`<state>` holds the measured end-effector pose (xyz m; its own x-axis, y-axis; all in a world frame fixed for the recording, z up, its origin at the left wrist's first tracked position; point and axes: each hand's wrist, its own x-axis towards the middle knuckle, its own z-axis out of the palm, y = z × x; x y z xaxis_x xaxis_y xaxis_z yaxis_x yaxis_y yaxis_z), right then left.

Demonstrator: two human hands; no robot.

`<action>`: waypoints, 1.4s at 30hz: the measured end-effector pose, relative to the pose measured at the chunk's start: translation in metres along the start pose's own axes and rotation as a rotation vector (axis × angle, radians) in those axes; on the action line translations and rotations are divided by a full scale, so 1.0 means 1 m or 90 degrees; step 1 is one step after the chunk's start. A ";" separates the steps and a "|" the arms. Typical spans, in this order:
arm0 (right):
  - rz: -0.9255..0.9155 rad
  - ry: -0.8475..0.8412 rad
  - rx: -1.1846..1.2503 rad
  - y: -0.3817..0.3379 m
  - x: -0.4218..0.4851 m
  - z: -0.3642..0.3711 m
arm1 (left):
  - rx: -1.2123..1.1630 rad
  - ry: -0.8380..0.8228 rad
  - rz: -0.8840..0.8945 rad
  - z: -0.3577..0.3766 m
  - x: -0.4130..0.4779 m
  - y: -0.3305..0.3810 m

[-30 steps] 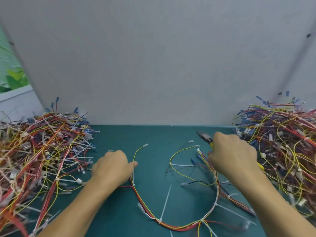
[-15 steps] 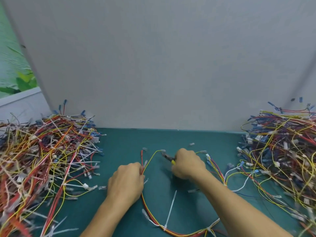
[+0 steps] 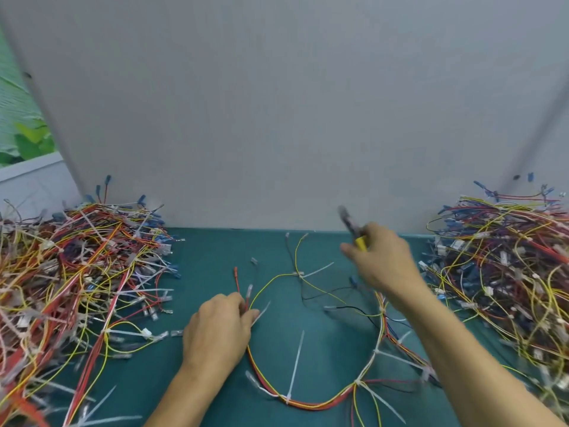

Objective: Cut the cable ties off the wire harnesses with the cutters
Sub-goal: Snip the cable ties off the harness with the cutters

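A teal surface (image 3: 209, 263) is seen. A large left heap (image 3: 77, 272) of tangled wire harnesses is piled on it, and a right heap (image 3: 508, 272) of the same is piled opposite. Between them a single harness (image 3: 311, 403) is laid out in an open loop, with white cable ties (image 3: 297, 362) sticking out from it. A few small pale pieces (image 3: 176, 333) are scattered just beside the left heap.
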<state>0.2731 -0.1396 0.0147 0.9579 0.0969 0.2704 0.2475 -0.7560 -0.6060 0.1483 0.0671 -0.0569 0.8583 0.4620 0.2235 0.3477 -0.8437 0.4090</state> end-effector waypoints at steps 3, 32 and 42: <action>0.053 0.000 -0.106 0.033 -0.005 -0.039 | 0.042 -0.015 -0.040 -0.003 -0.002 0.002; 0.401 -0.073 -0.109 0.136 0.004 -0.070 | 0.059 -0.040 -0.083 -0.012 0.016 -0.026; 0.108 -0.072 -0.216 0.074 -0.038 -0.059 | 0.055 -0.025 -0.080 -0.012 0.020 -0.029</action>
<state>0.2468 -0.2370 0.0036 0.9956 0.0090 0.0927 0.0408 -0.9366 -0.3481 0.1511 0.1039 -0.0535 0.8198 0.5553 0.1401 0.4824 -0.8014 0.3535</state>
